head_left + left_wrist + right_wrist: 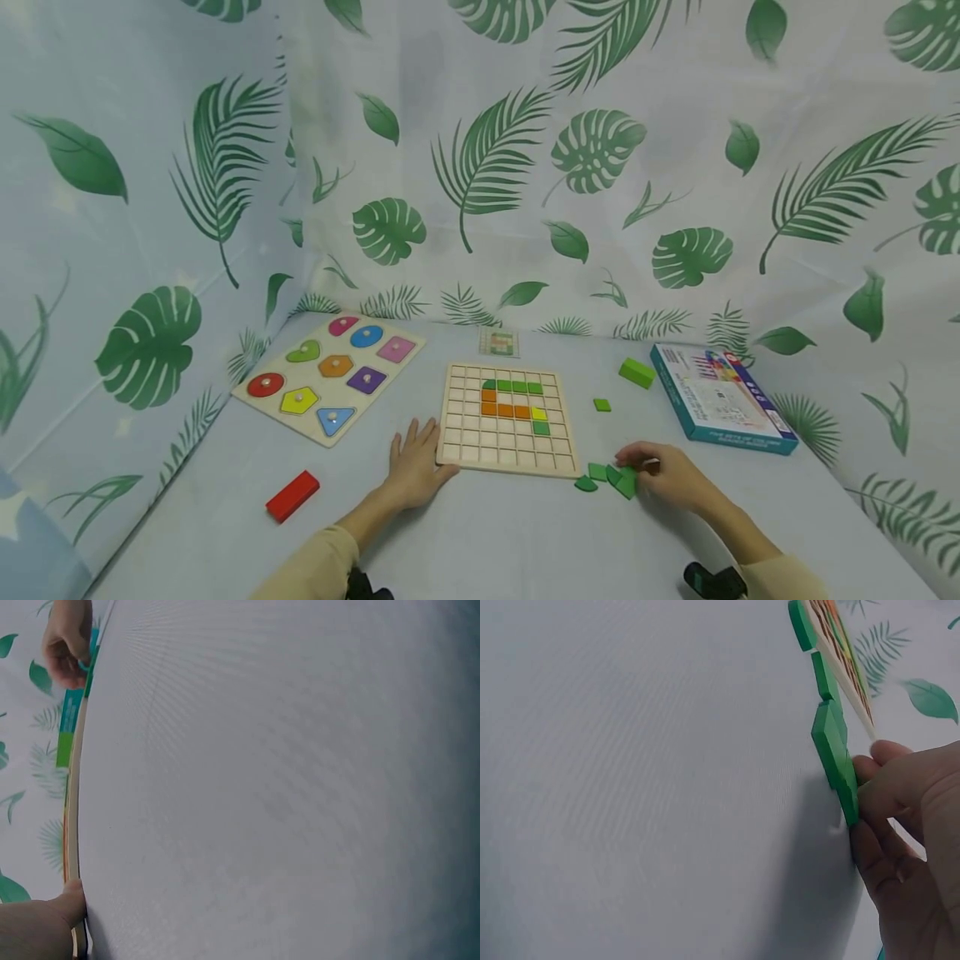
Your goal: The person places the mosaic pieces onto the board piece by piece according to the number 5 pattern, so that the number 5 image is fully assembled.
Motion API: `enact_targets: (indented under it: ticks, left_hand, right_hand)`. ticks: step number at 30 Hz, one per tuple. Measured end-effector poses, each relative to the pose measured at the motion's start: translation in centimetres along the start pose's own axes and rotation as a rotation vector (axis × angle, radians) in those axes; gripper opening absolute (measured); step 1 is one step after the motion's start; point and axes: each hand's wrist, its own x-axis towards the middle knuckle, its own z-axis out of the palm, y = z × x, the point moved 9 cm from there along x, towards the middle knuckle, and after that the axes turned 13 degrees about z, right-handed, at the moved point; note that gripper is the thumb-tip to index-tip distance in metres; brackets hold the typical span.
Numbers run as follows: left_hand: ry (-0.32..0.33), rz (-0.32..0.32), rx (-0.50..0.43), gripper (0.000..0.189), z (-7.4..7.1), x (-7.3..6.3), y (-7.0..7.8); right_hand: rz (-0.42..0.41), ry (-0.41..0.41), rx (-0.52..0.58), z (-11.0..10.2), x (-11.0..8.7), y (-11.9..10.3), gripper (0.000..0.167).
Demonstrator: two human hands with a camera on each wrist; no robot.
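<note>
A wooden grid board (507,457) lies flat, with green, orange and yellow tiles set in some of its squares. My left hand (412,467) rests spread at the board's left edge, its thumb at the near corner; the thumb shows against the board's side in the left wrist view. To the right of the near edge lies a small group of loose green tiles, among them a quarter-round one (586,484). There my right hand (667,477), fingers bent, pinches the end of a green tile (844,776) between thumb and fingertips.
A knob puzzle board (315,392) lies at the back left, a red block (292,497) nearer me. A small pattern card (498,342) is behind the grid board. On the right are a single green tile (602,405), a green block (637,372) and a flat box (723,400).
</note>
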Motion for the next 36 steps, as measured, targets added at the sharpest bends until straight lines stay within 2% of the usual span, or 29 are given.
enact_targets:
  ticks: [6,16,27,36]
  left_hand:
    - [0.005,-0.003,0.009,0.071,0.1,0.1,0.0]
    - [0.0,-0.01,-0.001,0.071,0.0,-0.1,0.0]
    - [-0.003,-0.016,-0.004,0.071,0.2,0.1,-0.3]
    - [-0.01,-0.028,-0.002,0.072,0.2,0.1,-0.4]
  right_hand:
    - [0.008,-0.025,0.02,-0.1,-0.5,0.8,0.033]
    - [0.117,0.065,0.019,-0.2,0.1,2.1,0.029]
    - [0.106,0.119,0.027,-0.3,0.0,1.3,0.028]
    - [0.024,0.221,0.059,-0.4,0.3,0.1,0.029]
